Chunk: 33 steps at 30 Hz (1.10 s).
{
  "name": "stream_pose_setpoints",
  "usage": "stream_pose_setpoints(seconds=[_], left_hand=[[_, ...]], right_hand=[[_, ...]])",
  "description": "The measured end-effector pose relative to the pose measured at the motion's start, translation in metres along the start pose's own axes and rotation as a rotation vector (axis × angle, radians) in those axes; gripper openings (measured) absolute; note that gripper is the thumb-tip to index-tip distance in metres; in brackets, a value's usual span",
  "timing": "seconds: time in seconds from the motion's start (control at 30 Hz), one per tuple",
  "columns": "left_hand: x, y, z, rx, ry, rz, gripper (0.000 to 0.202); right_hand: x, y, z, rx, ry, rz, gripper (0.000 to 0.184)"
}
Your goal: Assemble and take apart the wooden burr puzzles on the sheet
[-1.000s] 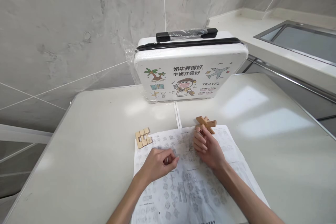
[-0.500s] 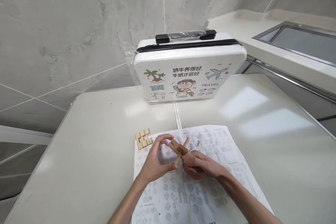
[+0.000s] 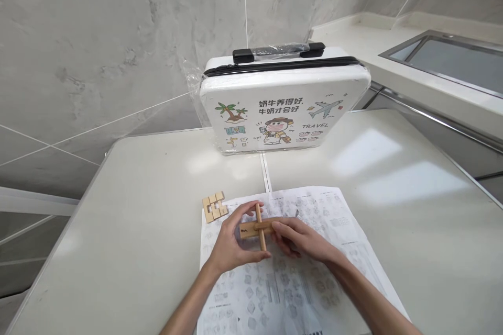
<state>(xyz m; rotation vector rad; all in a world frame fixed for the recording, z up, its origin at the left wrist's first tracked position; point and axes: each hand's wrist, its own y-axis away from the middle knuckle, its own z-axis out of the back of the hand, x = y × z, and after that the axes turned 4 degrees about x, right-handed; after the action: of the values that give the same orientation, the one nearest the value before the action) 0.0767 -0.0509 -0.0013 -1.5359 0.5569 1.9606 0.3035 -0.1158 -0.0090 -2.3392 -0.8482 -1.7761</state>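
Note:
Above a printed sheet (image 3: pixel 275 282), both hands hold a cross-shaped wooden puzzle (image 3: pixel 247 230) made of a flat bar with a dark mark near its left end and a thin rod (image 3: pixel 262 241) crossing it. My left hand (image 3: pixel 231 241) grips the rod's two ends between thumb and fingers. On the bar's right end, my right hand (image 3: pixel 298 235) is closed, its thumb lying along the top and the other fingers underneath. Part of the bar is hidden by the right fingers. Several small wooden blocks (image 3: pixel 215 213) lie grouped at the sheet's upper left corner.
A white plastic-wrapped suitcase (image 3: pixel 330 89) with cartoon prints stands at the back of the pale table (image 3: pixel 137 209). Behind it rises a grey marbled wall (image 3: pixel 118 36). At the right is a counter with a framed dark panel (image 3: pixel 451 63).
The wooden puzzle has turned, so its bar now lies nearly level and its rod nearly upright in view. My left fingers have come onto the rod's upper end.

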Motion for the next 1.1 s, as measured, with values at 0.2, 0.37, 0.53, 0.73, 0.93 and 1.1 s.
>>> stream_pose_setpoints(seconds=[0.2, 0.37, 0.53, 0.73, 0.93, 1.1], left_hand=[[0.0028, 0.0006, -0.004, -0.038, -0.17, -0.003, 0.097], [0.0057, 0.0021, -0.0056, -0.006, -0.145, 0.076, 0.099], [0.0043, 0.0021, -0.0053, 0.014, -0.061, 0.108, 0.104], [0.001, 0.001, -0.0062, 0.057, -0.075, 0.076, 0.102], [0.0029, 0.0022, -0.0066, 0.02, -0.087, 0.05, 0.108], [0.0023, 0.0013, -0.0066, -0.038, -0.118, -0.162, 0.073]], right_hand=[[-0.0049, -0.0044, -0.005, -0.196, 0.057, 0.113, 0.04], [-0.0085, -0.0045, -0.0033, -0.208, 0.08, 0.138, 0.037], [-0.0083, -0.0031, -0.0027, -0.184, 0.031, 0.124, 0.037], [-0.0052, -0.0019, -0.0051, -0.109, -0.007, 0.124, 0.034], [-0.0063, -0.0028, -0.0065, -0.078, -0.041, 0.146, 0.034], [-0.006, -0.0033, -0.0052, -0.134, -0.041, 0.133, 0.037]])
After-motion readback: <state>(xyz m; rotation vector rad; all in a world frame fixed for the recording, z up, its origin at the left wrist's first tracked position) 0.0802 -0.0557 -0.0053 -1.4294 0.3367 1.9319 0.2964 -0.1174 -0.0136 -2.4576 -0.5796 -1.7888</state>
